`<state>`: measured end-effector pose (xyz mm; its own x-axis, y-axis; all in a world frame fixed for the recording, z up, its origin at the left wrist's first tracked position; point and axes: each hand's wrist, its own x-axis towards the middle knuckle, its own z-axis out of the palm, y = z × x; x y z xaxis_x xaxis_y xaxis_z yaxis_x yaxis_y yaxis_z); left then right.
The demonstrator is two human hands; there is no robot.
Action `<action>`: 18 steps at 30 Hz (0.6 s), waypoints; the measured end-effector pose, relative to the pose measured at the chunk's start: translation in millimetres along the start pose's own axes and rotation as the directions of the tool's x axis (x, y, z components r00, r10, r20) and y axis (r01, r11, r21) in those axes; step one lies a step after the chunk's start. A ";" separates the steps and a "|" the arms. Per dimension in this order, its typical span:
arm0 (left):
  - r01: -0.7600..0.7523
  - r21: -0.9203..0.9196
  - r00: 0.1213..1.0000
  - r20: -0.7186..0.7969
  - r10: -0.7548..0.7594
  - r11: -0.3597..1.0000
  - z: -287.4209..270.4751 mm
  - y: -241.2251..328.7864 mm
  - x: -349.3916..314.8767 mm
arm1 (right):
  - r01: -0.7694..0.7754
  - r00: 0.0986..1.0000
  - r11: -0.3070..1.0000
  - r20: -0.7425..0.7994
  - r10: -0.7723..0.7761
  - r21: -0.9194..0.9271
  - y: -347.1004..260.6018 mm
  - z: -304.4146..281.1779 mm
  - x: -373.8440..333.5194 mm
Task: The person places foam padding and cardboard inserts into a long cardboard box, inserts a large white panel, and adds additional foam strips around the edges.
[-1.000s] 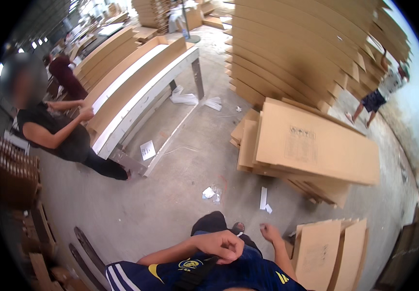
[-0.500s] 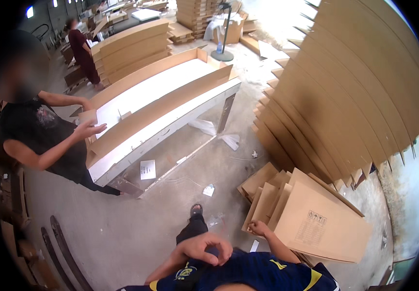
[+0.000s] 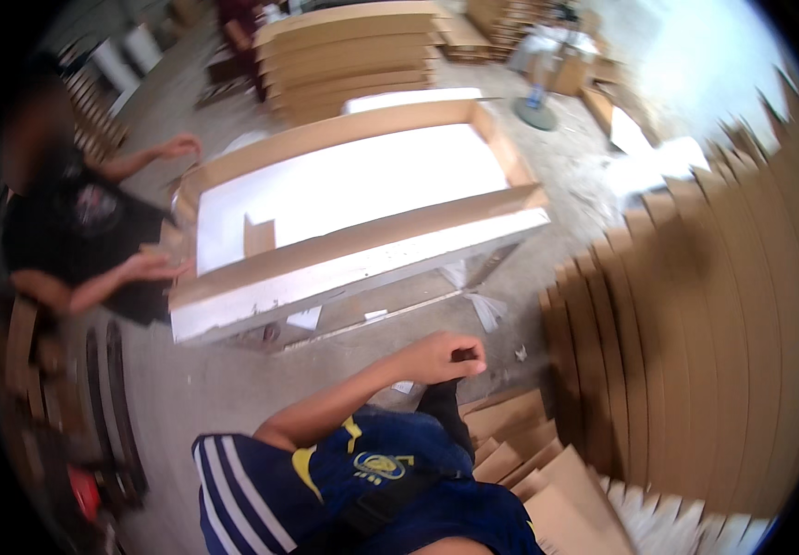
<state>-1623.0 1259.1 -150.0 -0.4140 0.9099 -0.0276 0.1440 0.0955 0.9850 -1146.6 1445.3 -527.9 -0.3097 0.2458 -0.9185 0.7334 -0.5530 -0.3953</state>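
My left hand (image 3: 450, 359) is held out in front of my body, above my dark trouser leg. Its fingers curl loosely toward the thumb, with a dark gap inside and nothing visible in the grip. No part of my right hand shows. Folded cardboard boxes (image 3: 571, 504) lean low at my right side. Ahead is a long white workbench (image 3: 372, 268), bearing an open shallow cardboard box (image 3: 344, 227) with a white sheet (image 3: 362, 190) in its bottom. A small brown cardboard piece (image 3: 259, 237) stands inside it, near the left end.
A co-worker (image 3: 85, 213) in black stands at the bench's left end, both hands near the box. Tall cardboard sheets (image 3: 695, 333) fill the right side. Stacked cardboard (image 3: 353, 60) and a round stand base (image 3: 534, 114) are behind the bench. Dark forks (image 3: 108, 407) lie at left.
My view has swung right and closer to the bench. My left hand has moved forward from my body. My right hand, earlier at the folded boxes' edge, has left view. The co-worker's hands have spread apart.
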 end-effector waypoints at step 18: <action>0.951 -0.302 -0.300 -0.851 -0.431 -0.066 -329.2 -179.9 -157.0 | 0.643 0.755 0.745 -0.015 -0.655 -0.175 -682.7 -62.3 121.8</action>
<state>-1879.9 966.2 -266.6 -0.7028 -0.6576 -0.2716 -0.6745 0.7372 -0.0394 -1647.3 1902.4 -369.3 -0.7056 0.5598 -0.4344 0.4530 -0.1151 -0.8841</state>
